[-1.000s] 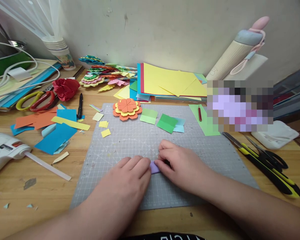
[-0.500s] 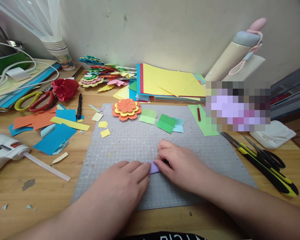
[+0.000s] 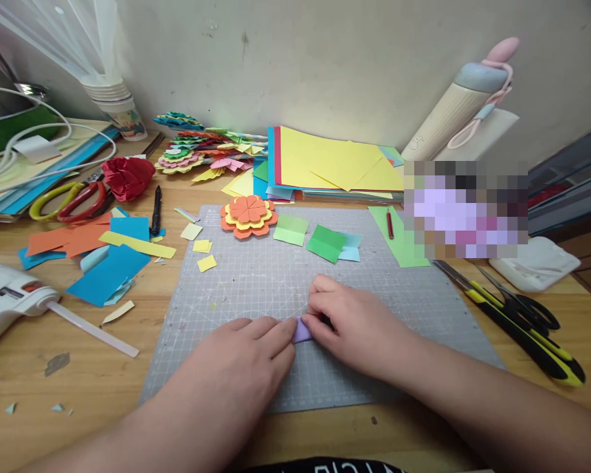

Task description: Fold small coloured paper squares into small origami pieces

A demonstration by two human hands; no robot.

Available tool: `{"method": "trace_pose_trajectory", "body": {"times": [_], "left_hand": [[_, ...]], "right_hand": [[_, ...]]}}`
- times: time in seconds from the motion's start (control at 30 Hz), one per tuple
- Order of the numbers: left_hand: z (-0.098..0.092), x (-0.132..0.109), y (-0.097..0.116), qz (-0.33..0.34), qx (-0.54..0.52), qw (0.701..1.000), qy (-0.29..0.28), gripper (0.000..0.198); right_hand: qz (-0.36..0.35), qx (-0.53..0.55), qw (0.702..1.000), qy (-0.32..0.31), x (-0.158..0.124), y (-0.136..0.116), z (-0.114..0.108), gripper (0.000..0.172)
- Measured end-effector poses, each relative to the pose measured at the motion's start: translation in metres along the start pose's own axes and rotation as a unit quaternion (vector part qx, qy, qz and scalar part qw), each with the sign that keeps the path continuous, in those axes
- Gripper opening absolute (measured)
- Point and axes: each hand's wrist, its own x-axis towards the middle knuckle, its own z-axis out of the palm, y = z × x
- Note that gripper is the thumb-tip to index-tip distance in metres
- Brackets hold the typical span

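A small folded piece of purple paper (image 3: 302,330) lies on the grey cutting mat (image 3: 217,381), with only its middle showing between my hands. My left hand (image 3: 253,348) presses on its left end, fingers together. At the right end, my right hand (image 3: 342,322) pinches the paper with curled fingers. Beyond my hands lie a creased light green paper (image 3: 291,230), a dark green paper (image 3: 326,244) and a light blue paper (image 3: 350,247). A layered orange and yellow paper flower (image 3: 249,215) rests at the mat's back edge.
On the right are a yellow-black utility knife (image 3: 526,335), scissors (image 3: 532,312) and a red pencil (image 3: 390,224). A glue gun (image 3: 14,295), paper scraps (image 3: 108,276) and a black pen (image 3: 156,210) lie left. Coloured sheets (image 3: 335,157) are stacked behind the mat.
My right thumb and fingers have shifted slightly left along the purple paper, so a little less of it shows. My left hand stays nearly still.
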Motion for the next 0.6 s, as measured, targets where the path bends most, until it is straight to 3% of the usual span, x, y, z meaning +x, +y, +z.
{"method": "trace_pose_trajectory", "body": {"times": [0.1,0.2,0.3,0.43,0.6], "left_hand": [[-0.001,0.000,-0.001,-0.001,-0.010,1.000,0.002,0.039],[0.000,0.001,-0.001,-0.007,-0.019,1.000,0.021,0.037],[0.002,0.001,-0.002,-0.013,-0.038,0.999,0.035,0.031],[0.002,0.001,-0.002,-0.020,-0.052,0.997,0.044,0.022],[0.002,0.000,-0.003,-0.013,-0.064,0.997,0.036,0.032]], "right_hand": [[-0.036,0.018,0.998,0.052,-0.004,0.003,-0.004,0.013],[-0.185,-0.006,0.978,0.097,-0.009,0.004,-0.008,0.024],[-0.319,-0.060,0.942,0.084,-0.012,0.001,-0.010,0.029],[-0.370,-0.081,0.923,0.068,-0.014,0.000,-0.010,0.022],[-0.424,-0.081,0.901,0.045,-0.019,0.005,-0.011,0.015]]}}
